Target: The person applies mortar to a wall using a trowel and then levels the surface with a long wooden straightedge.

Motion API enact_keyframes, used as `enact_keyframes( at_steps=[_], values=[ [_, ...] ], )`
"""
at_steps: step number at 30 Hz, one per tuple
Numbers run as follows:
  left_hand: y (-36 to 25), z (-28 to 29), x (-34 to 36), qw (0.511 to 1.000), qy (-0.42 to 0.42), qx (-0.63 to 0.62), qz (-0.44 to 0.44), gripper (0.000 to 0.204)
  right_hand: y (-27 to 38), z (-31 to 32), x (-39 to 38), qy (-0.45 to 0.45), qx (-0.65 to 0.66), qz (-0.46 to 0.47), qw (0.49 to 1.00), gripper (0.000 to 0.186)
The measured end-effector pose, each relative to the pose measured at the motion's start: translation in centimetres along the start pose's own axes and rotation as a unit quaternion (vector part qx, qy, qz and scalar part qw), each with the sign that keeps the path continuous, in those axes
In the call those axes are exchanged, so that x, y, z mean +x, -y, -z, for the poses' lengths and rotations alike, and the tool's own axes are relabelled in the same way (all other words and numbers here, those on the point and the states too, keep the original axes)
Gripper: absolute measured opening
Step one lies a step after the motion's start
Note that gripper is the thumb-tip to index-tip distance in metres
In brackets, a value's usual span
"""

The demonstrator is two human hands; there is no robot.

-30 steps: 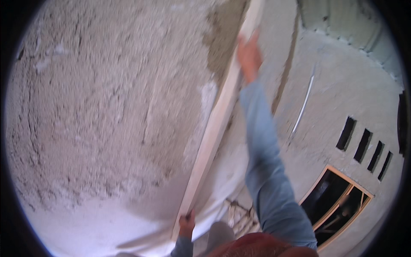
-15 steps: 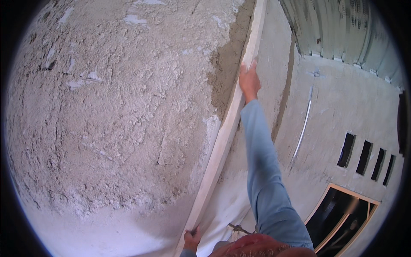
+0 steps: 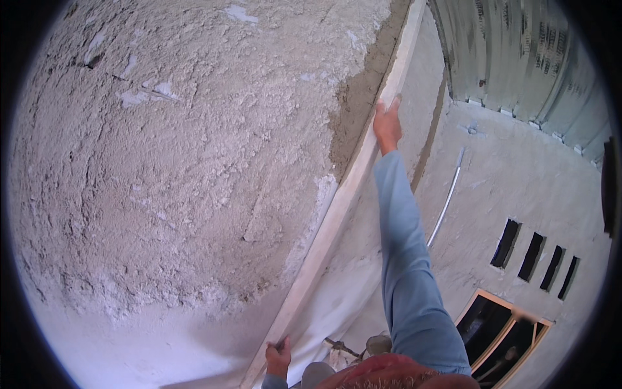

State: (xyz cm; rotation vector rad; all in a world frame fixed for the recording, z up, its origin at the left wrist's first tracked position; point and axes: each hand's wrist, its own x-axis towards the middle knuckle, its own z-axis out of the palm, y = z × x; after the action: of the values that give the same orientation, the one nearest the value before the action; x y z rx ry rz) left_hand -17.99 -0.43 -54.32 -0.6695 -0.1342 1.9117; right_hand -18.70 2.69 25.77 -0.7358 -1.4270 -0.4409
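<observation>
My right hand (image 3: pixel 387 124) grips a long pale straight board (image 3: pixel 352 187) in its upper half, arm stretched out. My left hand (image 3: pixel 278 356) is closed on the same board near the bottom of the picture. The board lies at a slant along a rough plastered wall (image 3: pixel 194 168), beside a strip of darker, wet-looking mortar (image 3: pixel 356 104) with an uneven left border. Whether the board touches the mortar all along its length I cannot tell.
A plastered wall on the right has four dark slots (image 3: pixel 531 255), a thin light conduit (image 3: pixel 446 204) and a wood-framed opening (image 3: pixel 505 336). Greenish ribbed panels (image 3: pixel 518 65) meet it above. Some sticks (image 3: pixel 343 350) lie low, partly hidden.
The view has shifted and turned slightly, so the wall features sit in new places. Both hands keep hold of the board, which appears a little more slanted than half a second ago.
</observation>
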Motion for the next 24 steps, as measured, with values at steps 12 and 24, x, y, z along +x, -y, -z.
enact_keyframes(
  at_steps=[12,24],
  values=[
    [-2.7,2.9,-0.5,0.857,0.079,0.477,-0.180,0.054,0.8,-1.2,-2.3,0.000,0.030,0.030,0.999,0.074],
    [-5.3,3.5,-1.2,0.997,-0.017,0.051,-0.056,0.053,-0.8,-1.0,-8.6,0.030,0.042,0.012,0.999,0.078]
  ],
)
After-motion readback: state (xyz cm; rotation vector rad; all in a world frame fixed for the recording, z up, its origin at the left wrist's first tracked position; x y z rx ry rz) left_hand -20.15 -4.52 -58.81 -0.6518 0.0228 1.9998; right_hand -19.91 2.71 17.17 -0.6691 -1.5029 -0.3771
